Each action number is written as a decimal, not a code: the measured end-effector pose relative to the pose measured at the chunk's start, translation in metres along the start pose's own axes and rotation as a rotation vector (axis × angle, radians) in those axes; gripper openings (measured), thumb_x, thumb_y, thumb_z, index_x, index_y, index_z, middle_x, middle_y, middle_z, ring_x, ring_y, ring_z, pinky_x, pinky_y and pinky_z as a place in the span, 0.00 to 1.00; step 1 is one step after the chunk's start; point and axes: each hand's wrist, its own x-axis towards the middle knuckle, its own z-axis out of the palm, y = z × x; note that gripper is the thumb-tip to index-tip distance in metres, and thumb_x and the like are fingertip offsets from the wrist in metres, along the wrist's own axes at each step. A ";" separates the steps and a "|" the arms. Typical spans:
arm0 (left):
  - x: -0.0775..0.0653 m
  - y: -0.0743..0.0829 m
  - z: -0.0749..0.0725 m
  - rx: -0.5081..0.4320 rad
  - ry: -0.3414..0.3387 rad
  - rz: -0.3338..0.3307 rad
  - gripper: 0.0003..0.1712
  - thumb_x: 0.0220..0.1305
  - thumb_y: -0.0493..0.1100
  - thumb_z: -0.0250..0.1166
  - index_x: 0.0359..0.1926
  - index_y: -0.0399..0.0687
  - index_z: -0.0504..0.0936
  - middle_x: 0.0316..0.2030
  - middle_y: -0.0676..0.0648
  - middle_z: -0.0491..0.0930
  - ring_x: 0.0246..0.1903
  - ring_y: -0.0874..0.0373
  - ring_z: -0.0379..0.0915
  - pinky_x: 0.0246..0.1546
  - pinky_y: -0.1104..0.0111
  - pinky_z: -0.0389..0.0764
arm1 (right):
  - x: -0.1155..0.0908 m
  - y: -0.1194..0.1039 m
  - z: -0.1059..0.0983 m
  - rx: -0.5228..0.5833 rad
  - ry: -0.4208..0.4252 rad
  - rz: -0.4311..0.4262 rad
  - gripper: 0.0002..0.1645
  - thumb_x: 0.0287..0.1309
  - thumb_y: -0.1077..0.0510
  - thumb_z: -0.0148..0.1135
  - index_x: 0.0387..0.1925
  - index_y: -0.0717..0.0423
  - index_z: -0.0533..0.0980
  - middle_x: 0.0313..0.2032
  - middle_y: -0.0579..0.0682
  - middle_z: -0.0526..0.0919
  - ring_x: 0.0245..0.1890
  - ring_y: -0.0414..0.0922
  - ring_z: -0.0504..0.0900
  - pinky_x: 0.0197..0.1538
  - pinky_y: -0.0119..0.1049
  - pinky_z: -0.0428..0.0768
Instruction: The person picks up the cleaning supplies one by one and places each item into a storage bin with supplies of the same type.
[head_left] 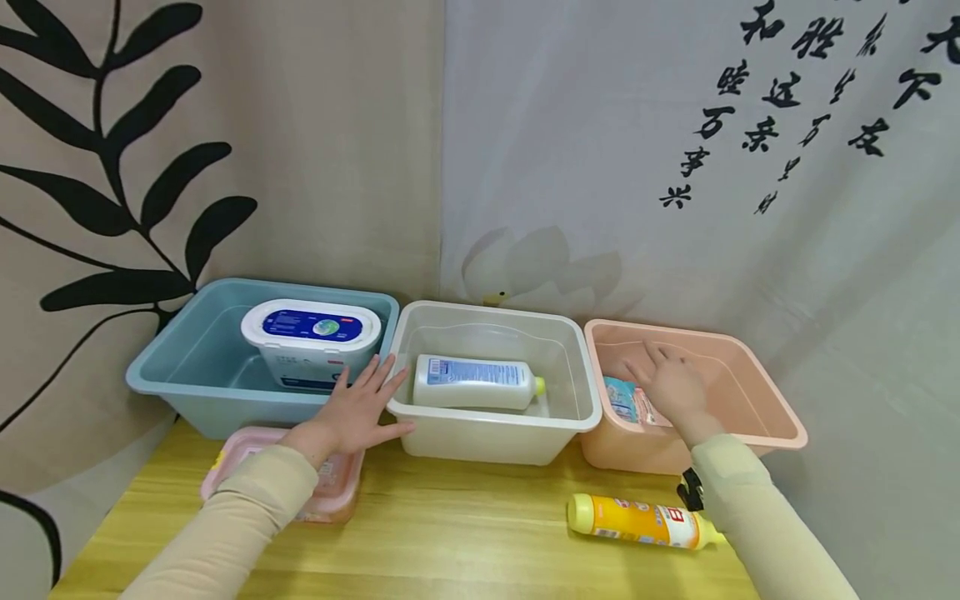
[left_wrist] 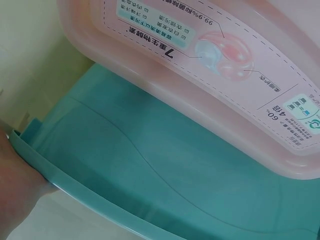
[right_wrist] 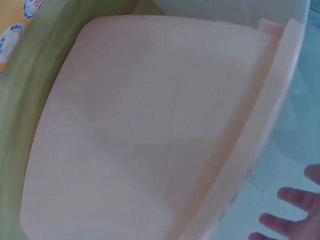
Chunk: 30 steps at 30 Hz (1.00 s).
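Note:
My left hand (head_left: 348, 417), fingers spread, lies at the front right rim of the blue bin (head_left: 172, 385), close to the white bin (head_left: 480, 437). Inside the blue bin stands a white tub with a blue label (head_left: 311, 346). A white bottle with a yellow-green cap (head_left: 476, 383) lies in the white bin. My right hand (head_left: 675, 387) reaches over the front rim into the peach bin (head_left: 750, 392). Its fingers (right_wrist: 297, 197) are spread apart in the right wrist view. Beside that hand, a blue and pink packet (head_left: 626, 400) lies in the peach bin.
A pink lidded box (head_left: 337, 492) sits in front of the blue bin, partly under my left forearm. On the wooden table (head_left: 465, 533), a yellow bottle (head_left: 637, 521) lies on its side by my right sleeve. A printed curtain (head_left: 525, 167) hangs behind the bins.

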 end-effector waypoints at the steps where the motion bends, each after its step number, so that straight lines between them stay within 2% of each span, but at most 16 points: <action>1: 0.000 0.000 0.000 0.000 -0.004 -0.003 0.52 0.56 0.73 0.52 0.72 0.48 0.53 0.73 0.39 0.45 0.72 0.38 0.38 0.63 0.33 0.42 | -0.001 0.001 0.000 0.007 0.003 -0.002 0.46 0.65 0.31 0.33 0.69 0.60 0.55 0.66 0.68 0.61 0.61 0.74 0.60 0.59 0.68 0.61; 5: 0.000 -0.002 0.001 0.002 -0.011 -0.011 0.52 0.56 0.73 0.53 0.72 0.49 0.51 0.73 0.39 0.43 0.72 0.38 0.37 0.64 0.33 0.42 | -0.008 0.007 -0.002 0.046 0.022 -0.039 0.46 0.64 0.30 0.36 0.70 0.59 0.56 0.67 0.66 0.60 0.63 0.72 0.57 0.61 0.70 0.55; 13: 0.000 -0.002 0.001 0.011 -0.003 0.002 0.53 0.56 0.74 0.51 0.72 0.47 0.53 0.73 0.38 0.45 0.71 0.37 0.39 0.63 0.33 0.42 | -0.024 0.022 0.000 0.134 0.102 -0.172 0.42 0.61 0.38 0.54 0.70 0.53 0.58 0.67 0.64 0.61 0.64 0.69 0.57 0.61 0.69 0.54; 17: 0.001 -0.001 0.001 0.005 -0.011 0.000 0.52 0.56 0.73 0.52 0.72 0.48 0.52 0.73 0.39 0.44 0.72 0.38 0.38 0.63 0.33 0.42 | -0.033 0.027 0.003 0.170 0.146 -0.230 0.40 0.58 0.42 0.59 0.68 0.53 0.61 0.64 0.65 0.65 0.62 0.67 0.60 0.59 0.68 0.57; 21: 0.003 -0.003 0.003 0.017 -0.023 -0.007 0.51 0.57 0.72 0.52 0.73 0.50 0.51 0.74 0.40 0.43 0.72 0.39 0.37 0.64 0.34 0.42 | -0.040 0.031 0.008 0.172 0.235 -0.327 0.39 0.51 0.47 0.65 0.64 0.54 0.67 0.59 0.64 0.71 0.58 0.64 0.65 0.57 0.65 0.61; 26: 0.003 -0.004 0.005 0.020 -0.022 -0.008 0.51 0.57 0.73 0.52 0.73 0.51 0.50 0.74 0.40 0.43 0.72 0.39 0.37 0.64 0.34 0.42 | -0.051 0.037 0.017 0.194 0.338 -0.443 0.43 0.41 0.49 0.72 0.62 0.51 0.69 0.54 0.62 0.76 0.52 0.61 0.70 0.52 0.61 0.66; 30: 0.003 -0.004 0.005 0.028 -0.019 -0.006 0.52 0.56 0.74 0.51 0.73 0.51 0.50 0.73 0.40 0.43 0.72 0.39 0.37 0.64 0.33 0.42 | -0.061 0.041 0.022 0.229 0.366 -0.494 0.46 0.37 0.50 0.72 0.63 0.50 0.69 0.52 0.60 0.76 0.48 0.58 0.71 0.47 0.55 0.67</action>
